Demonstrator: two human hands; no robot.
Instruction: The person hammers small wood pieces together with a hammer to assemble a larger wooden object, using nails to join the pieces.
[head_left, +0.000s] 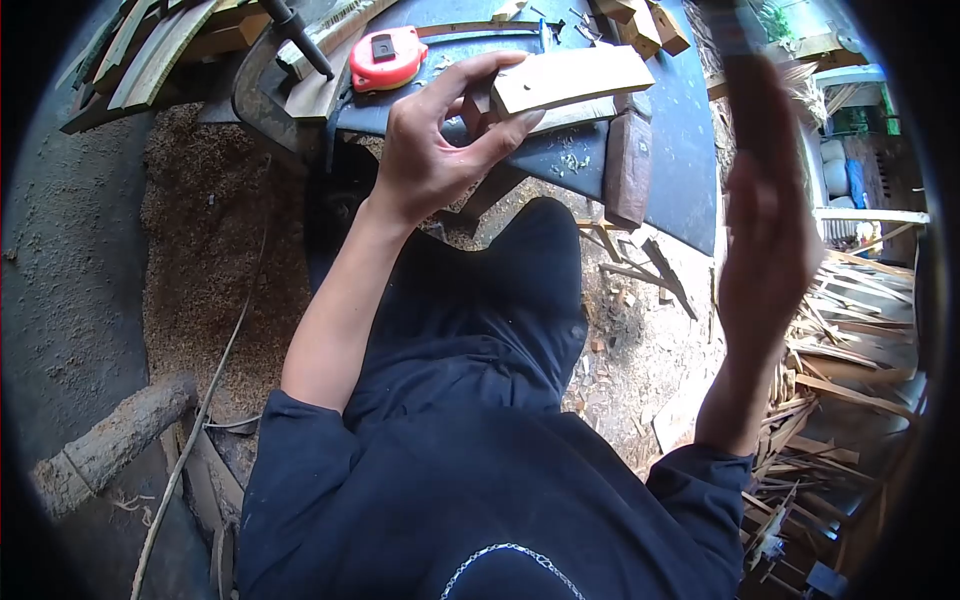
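My left hand (440, 145) grips the left end of a pale, slightly curved wooden block (575, 82) at the near edge of the bench, thumb below and fingers above. A small dark hole shows in the block's face. Just under its right end is a dark brown wooden block (627, 168) at the bench edge. On the right, my right hand (768, 235) is raised and smeared by motion. Its fingers are closed round a long dark tool (758, 100), too blurred to name.
A red tape measure (388, 60) lies on the dark bench (685, 165), left of the block. Beside it stands a metal clamp (262, 85). Wood offcuts (165, 55) are stacked at the upper left. Piled wood strips (850, 370) cover the right side; sawdust (200, 220) covers the floor.
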